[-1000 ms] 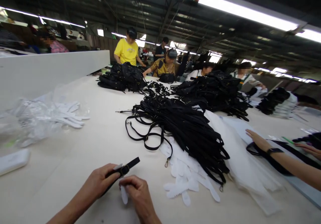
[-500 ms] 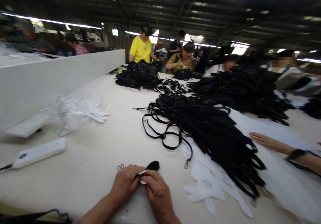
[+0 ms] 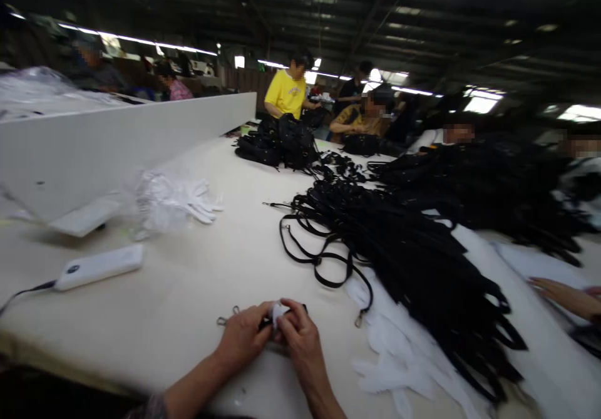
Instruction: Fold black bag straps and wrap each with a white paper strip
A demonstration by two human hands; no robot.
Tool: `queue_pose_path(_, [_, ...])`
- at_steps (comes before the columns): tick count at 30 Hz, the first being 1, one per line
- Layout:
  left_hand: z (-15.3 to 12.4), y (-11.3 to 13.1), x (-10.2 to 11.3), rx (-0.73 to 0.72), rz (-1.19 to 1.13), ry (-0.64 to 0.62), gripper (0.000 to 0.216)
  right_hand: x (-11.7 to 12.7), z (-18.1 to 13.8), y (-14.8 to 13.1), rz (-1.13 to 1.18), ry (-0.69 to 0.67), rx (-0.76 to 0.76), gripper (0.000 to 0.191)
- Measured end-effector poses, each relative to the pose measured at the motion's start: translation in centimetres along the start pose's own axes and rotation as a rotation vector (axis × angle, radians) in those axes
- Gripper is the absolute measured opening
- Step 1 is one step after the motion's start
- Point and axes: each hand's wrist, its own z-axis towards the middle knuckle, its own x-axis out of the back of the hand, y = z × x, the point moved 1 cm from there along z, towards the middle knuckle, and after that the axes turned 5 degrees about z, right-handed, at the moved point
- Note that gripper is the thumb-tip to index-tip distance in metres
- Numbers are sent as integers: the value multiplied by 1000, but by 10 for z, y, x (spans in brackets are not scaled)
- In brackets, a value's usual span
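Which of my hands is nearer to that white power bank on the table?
Left. Your left hand lies to the right of the white power bank; your right hand is farther right still.

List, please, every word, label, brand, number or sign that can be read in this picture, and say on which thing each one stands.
No text can be read.
Yellow T-shirt of a person at the far end: any print is too blurred to read.
White power bank: a dark round mark near its end, too small to read.
Black strap and white piece held between the left hand and right hand: no lettering shows.
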Motion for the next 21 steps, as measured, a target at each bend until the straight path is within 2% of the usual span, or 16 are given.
queue_pose_path(4, [0, -8, -3, 15, -5, -58, 40, 0, -2, -4, -53, -10, -7, 52])
queue_pose_path(7, [-2, -13, -6, 25, 9, -79, 42, 2, -1, -7, -104, -34, -41, 55])
queue_pose_path(16, [-8, -16, -8, -17, 20, -64, 48, 8, 2, -7, -136, -113, -147, 58])
queue_pose_path(21, [-10, -19, -13, -53, 43, -27, 48, 10, 3, -5, -125, -138, -150, 63])
